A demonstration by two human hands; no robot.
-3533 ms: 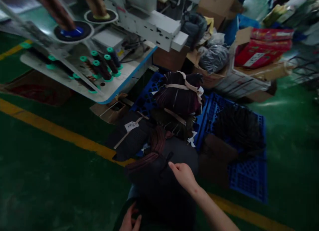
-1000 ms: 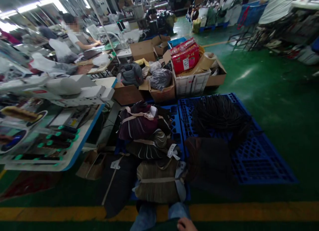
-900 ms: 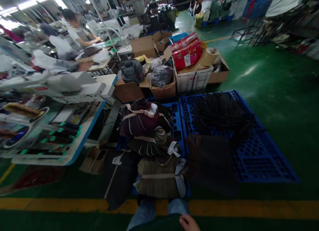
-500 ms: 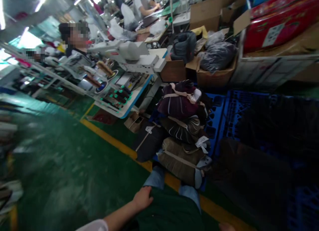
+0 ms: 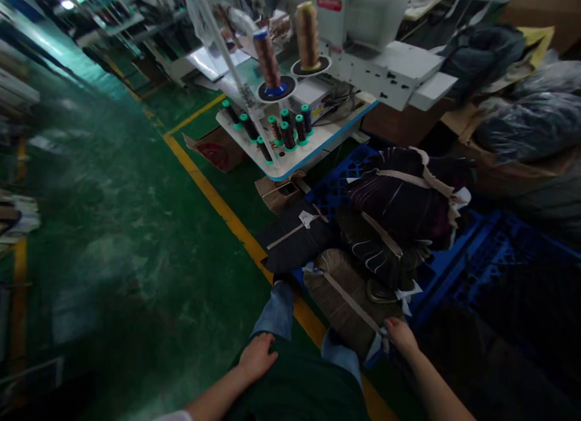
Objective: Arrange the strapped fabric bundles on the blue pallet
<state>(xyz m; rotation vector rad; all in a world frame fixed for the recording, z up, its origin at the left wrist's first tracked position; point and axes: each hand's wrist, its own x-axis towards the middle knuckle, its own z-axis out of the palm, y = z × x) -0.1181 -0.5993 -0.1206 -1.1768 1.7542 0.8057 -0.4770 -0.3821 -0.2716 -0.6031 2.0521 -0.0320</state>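
My left hand (image 5: pixel 258 355) lies on the dark green apron (image 5: pixel 299 385) over my thigh, fingers loosely resting and holding nothing. My right hand (image 5: pixel 402 335) is at the near right end of a brown fabric bundle (image 5: pixel 338 300), fingers pinched at its pale edge beside the tie strip; the exact grip is partly hidden. That bundle lies at my feet, bound with a beige strip. Against it rest a dark striped fabric bundle (image 5: pixel 372 251) with a white tag and a dark grey fabric bundle (image 5: pixel 295 239). Behind is a dark purple fabric bundle (image 5: pixel 394 197).
Blue pallets (image 5: pixel 447 251) lie under the bundles. Ahead stands a sewing machine table (image 5: pixel 290 161) with thread cones. A small cardboard box (image 5: pixel 279 194) sits below its corner. Cartons with plastic-wrapped goods (image 5: pixel 531 127) are at right. A yellow line (image 5: pixel 218 200) crosses the green floor.
My view has turned left and down, so the machine table and bundles appear nearer and farther right. My right hand has come up from the bottom edge to the brown bundle. My left hand stays on the apron.
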